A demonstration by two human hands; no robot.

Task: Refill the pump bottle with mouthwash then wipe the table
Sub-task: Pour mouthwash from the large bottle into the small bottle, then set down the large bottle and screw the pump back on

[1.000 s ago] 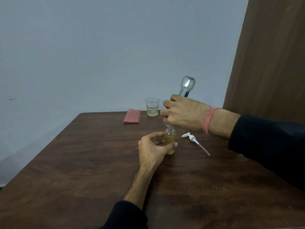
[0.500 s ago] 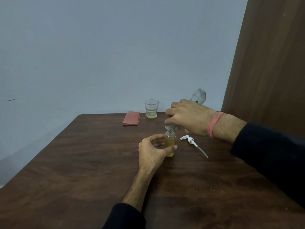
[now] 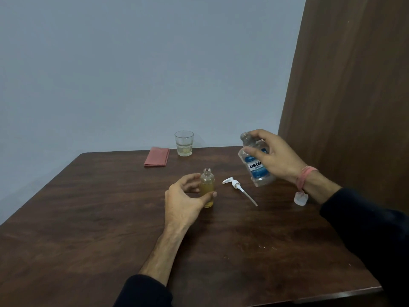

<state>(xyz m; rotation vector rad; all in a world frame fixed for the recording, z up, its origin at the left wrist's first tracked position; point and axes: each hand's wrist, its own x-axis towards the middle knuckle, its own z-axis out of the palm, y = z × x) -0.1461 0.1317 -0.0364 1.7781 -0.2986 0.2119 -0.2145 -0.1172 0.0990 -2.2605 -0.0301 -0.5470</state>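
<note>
Both hands are engaged with bottles above a dark wooden table (image 3: 110, 229). Left hand (image 3: 186, 202) is curled around the pump bottle (image 3: 207, 188), with the thumb pressed to the lower front of the bottle and the fingers wrapped behind it. The pump bottle stands upright on the table near the centre, uncapped, its threaded neck open at the top. It is clear and holds yellowish liquid up to about its shoulder.

Right hand (image 3: 274, 158) grips the mouthwash bottle (image 3: 256, 165) around its upper body, fingers spread over the label and the neck. The mouthwash bottle is held in the air to the right of the pump bottle and well apart from it. It is tilted, with its open mouth pointing up and to the left and its base down to the right. Its contents look clear, and the blue label shows partial lettering. A pink band (image 3: 306, 178) sits around the right wrist, and both forearms emerge from dark sleeves.

Between the two bottles, the white pump head (image 3: 238, 188) lies on its side on the table, its dip tube pointing toward the near right. It touches neither bottle.

A translucent cap (image 3: 300, 198) rests on the table below the right wrist, near the right edge.

At the far edge of the table, a clear glass (image 3: 184, 143) stands upright with a little pale liquid in the bottom. Just to its left lies a folded red cloth (image 3: 156, 156), flat on the surface. Behind the table is a pale blue-grey wall, with a brown wooden panel to the right.
</note>
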